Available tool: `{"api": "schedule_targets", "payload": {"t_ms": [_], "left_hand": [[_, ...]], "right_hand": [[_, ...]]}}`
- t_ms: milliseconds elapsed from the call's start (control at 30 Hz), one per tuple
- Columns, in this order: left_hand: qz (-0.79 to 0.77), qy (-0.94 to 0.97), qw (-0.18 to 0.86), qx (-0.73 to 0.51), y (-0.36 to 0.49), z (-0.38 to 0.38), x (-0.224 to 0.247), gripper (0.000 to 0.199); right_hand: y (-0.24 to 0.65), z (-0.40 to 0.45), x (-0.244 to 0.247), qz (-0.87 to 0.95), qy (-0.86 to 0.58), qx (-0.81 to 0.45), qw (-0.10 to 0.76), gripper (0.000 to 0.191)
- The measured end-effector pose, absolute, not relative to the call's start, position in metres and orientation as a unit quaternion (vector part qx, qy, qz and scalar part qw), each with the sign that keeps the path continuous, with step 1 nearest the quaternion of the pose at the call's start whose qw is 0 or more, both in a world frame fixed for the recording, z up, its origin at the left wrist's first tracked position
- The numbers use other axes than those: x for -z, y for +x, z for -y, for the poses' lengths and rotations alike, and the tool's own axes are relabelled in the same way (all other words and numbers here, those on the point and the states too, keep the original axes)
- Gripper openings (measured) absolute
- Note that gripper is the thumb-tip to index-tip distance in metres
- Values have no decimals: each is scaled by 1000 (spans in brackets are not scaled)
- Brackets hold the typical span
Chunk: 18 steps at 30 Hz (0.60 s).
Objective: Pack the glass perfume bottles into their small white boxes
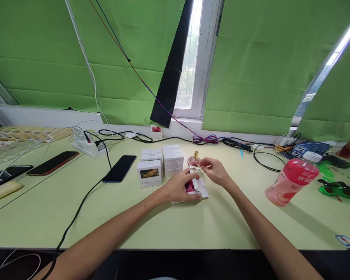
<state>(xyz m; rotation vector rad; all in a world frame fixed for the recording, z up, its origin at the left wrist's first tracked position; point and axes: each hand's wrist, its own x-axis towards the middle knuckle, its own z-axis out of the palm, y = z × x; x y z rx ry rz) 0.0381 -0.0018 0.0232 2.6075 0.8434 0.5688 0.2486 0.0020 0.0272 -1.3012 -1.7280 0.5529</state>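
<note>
My left hand (181,186) is wrapped round a small white box (192,186) with a dark pink picture on its side. The box lies on the table with its flaps open towards the right. My right hand (214,170) has its thumb and fingers pinched together just above the flaps; what they hold, if anything, is too small to make out. Right behind the fingers stands a small glass bottle (194,160) with a gold neck and pinkish contents. Left of my hands, several closed white boxes (173,164) stand in rows; the front left box (149,174) carries a yellow flower picture.
A black phone (119,168) lies left of the boxes, with a black cable (84,202) running past it over the table edge. A tilted pink drink bottle (293,179) and green glasses (338,189) are at right. A power strip (89,146) and bundled cables (236,144) lie along the back.
</note>
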Motion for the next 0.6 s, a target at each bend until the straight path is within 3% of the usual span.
{"api": "schedule_targets", "payload": {"t_ms": [133, 367, 600], "left_hand": [[-317, 903, 175, -232, 36, 3, -22, 54], [-354, 868, 196, -287, 30, 6, -18, 54], [-381, 854, 180, -304, 32, 5, -12, 53]], "right_hand": [[247, -11, -27, 653, -566, -167, 476, 15], [238, -40, -15, 679, -575, -107, 443, 59], [229, -54, -8, 706, -557, -130, 418, 57]]}}
